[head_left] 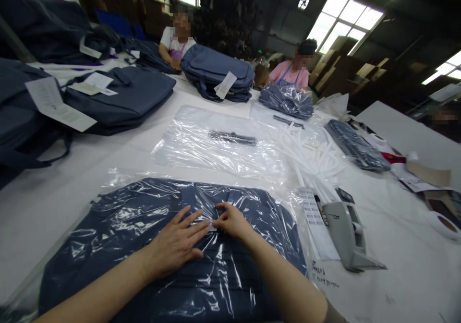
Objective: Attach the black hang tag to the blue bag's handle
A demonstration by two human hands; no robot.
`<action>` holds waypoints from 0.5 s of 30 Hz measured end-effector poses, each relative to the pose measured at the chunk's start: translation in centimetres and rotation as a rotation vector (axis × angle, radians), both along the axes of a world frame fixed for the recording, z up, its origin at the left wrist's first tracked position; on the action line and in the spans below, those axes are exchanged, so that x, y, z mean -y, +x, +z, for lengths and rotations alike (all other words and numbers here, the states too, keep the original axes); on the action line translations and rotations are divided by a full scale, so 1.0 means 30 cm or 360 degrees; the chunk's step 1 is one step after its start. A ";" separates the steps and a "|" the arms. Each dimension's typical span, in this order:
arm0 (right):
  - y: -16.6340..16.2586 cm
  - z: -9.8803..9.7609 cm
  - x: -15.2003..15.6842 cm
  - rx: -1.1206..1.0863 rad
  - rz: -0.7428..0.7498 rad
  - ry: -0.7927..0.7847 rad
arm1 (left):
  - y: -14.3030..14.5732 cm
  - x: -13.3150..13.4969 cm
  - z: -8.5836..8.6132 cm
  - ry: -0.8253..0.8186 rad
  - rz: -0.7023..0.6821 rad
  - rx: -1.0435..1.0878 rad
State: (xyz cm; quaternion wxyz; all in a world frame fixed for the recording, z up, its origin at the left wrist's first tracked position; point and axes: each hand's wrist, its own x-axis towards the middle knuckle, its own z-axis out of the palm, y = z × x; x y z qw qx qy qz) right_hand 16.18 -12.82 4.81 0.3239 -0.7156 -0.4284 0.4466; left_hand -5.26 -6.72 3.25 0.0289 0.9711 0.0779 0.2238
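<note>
Hands meet on a navy bag (144, 246) wrapped in clear plastic, lying on the white table (54, 198) at six o'clock. Left hand (176, 246) lies flat with fingers spread wide on the wrap; right hand (232, 222) pinches a small sticker (212, 225) between narrowed fingertips. A grey label dispenser (347, 232) sits at three o'clock, just beside the bag.

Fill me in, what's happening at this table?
A person is working on a navy bag sealed in a clear plastic bag on the white table. The left hand lies flat on the plastic, and the right hand pinches a small white sticker at the fold. A grey label dispenser sits to the right, with empty plastic bags beyond. Two other people sit at the far side with more bags.
</note>
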 end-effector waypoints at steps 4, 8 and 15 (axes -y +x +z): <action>-0.020 0.017 0.017 0.0291 0.0049 0.0009 | 0.022 -0.022 -0.021 -0.0132 -0.0039 -0.0365; -0.052 0.068 0.078 0.1201 0.0181 0.0196 | 0.024 -0.030 -0.021 -0.0235 -0.0047 -0.0467; -0.071 0.030 0.240 0.1155 0.0632 0.0416 | 0.000 -0.010 0.030 -0.0444 -0.0031 -0.0497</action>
